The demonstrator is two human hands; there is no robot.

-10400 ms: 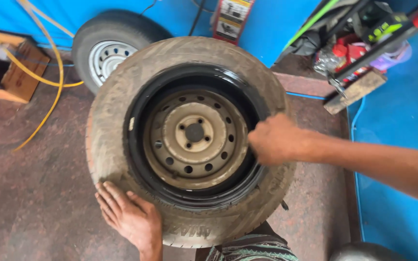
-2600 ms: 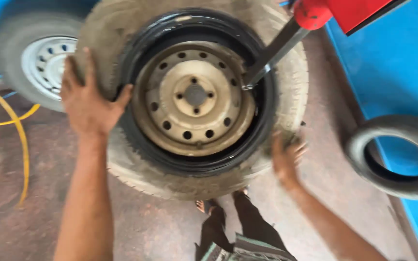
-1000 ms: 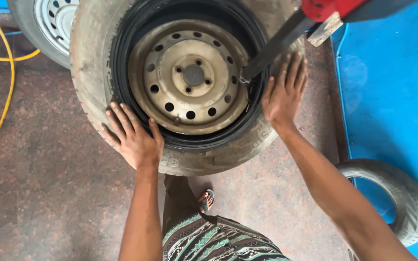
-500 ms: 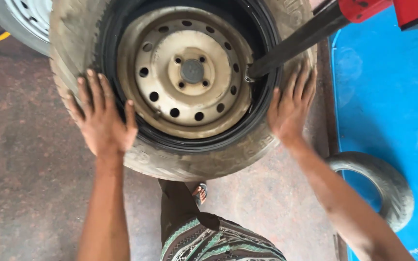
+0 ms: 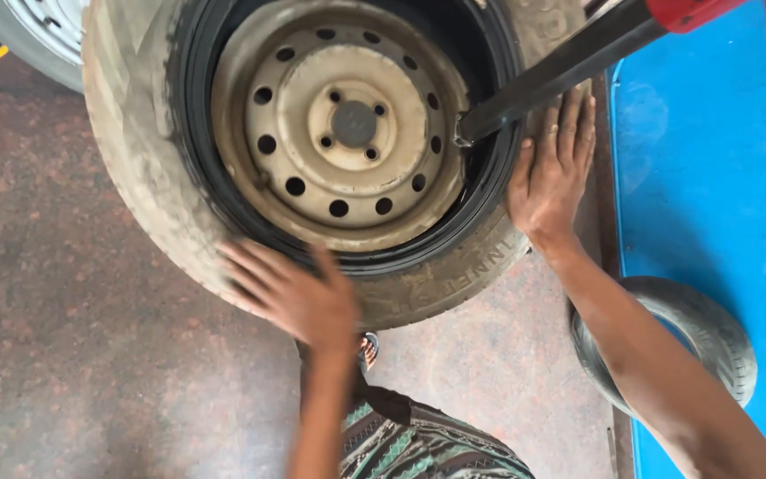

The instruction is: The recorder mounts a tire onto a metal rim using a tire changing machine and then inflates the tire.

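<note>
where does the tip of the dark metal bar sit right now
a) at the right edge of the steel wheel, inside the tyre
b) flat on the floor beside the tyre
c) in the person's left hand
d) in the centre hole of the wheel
a: the bar slants down from the upper right and ends at the wheel edge, inside the tyre, just left of the right hand.
</note>
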